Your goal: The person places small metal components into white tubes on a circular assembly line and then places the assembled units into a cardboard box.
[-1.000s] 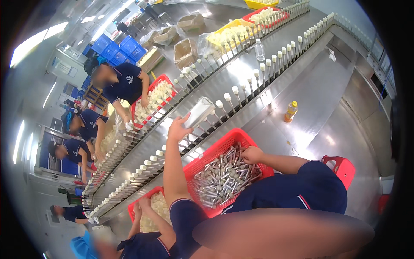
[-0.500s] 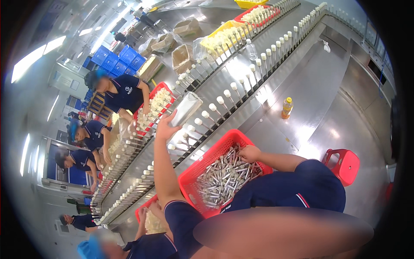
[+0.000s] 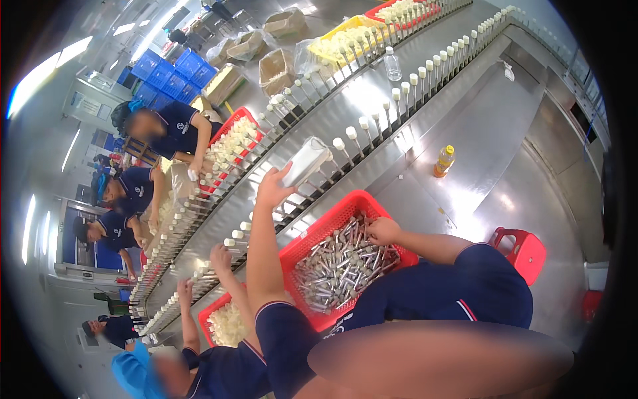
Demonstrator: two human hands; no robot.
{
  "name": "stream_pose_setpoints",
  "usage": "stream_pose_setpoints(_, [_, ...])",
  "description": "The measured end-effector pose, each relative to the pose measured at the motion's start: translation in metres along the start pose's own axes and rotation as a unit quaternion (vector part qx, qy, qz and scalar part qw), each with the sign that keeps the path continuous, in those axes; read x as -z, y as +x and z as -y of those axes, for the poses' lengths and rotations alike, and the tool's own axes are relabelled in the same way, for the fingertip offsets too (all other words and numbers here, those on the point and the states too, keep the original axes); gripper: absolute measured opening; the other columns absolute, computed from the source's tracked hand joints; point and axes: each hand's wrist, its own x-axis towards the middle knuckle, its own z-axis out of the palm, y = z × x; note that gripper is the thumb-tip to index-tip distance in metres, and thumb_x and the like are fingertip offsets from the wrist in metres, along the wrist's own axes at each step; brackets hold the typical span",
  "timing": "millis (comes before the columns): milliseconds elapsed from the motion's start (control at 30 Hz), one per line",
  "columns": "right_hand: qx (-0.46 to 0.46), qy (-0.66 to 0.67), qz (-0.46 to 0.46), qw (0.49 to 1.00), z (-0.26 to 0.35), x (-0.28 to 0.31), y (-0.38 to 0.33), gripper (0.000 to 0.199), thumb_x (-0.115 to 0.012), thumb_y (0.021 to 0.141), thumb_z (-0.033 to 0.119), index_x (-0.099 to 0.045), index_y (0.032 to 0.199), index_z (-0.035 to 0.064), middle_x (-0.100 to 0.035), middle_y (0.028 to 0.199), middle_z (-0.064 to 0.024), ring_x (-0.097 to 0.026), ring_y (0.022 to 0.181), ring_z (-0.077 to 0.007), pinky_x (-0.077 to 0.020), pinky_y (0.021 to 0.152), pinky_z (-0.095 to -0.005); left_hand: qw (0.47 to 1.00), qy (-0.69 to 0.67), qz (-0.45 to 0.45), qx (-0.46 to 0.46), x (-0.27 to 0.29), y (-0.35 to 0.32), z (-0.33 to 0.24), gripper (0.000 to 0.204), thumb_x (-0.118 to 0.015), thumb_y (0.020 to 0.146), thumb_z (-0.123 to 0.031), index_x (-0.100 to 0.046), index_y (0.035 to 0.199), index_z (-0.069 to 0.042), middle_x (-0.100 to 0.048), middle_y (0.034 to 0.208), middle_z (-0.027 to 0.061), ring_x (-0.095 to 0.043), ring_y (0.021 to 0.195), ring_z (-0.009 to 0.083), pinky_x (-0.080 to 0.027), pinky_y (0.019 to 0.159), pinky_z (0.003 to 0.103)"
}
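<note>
Left hand (image 3: 274,189) raised, clamped on a white tube (image 3: 306,162) over the conveyor's row of pegs (image 3: 372,120).
Right hand (image 3: 383,230) closed among silver tubes in the red plastic crate (image 3: 345,203).

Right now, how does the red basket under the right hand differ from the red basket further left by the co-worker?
The near red basket holds a heap of silvery tubes; the far red basket holds whitish pieces. The near one shows nearly whole and looks larger; the far one is partly hidden behind arms. The right hand reaches into the near one; a co-worker's arms are raised over the far one. Both are red mesh-walled baskets beside the conveyor line.
</note>
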Motion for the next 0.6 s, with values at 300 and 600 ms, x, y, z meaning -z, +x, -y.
stream_pose_setpoints(300, [0.027,0.027,-0.048,0.998,-0.002,-0.005,-0.001,0.019,-0.058,0.069,0.022,-0.065,0.082,0.0105,-0.059,0.066,-0.0123,-0.059,0.064,-0.0317,-0.0483,0.063,-0.0445,0.997,-0.057,-0.031,-0.047,0.015,0.001,-0.017,0.075,-0.077,0.057,-0.028,-0.053,0.128,-0.023,-0.052,0.085,0.0126,-0.053,0.085,0.0276,-0.043,0.079,0.035])
stream_pose_setpoints(600, [0.026,0.027,-0.05,0.998,0.0,-0.001,0.0,0.025,-0.055,0.069,0.021,-0.067,0.09,0.0114,-0.06,0.066,-0.0135,-0.06,0.063,-0.0317,-0.0481,0.06,-0.0449,0.999,0.006,-0.052,0.011,0.053,-0.046,0.016,0.073,-0.077,0.057,-0.027,-0.054,0.127,-0.025,-0.052,0.088,0.0129,-0.054,0.085,0.0293,-0.044,0.08,0.036])
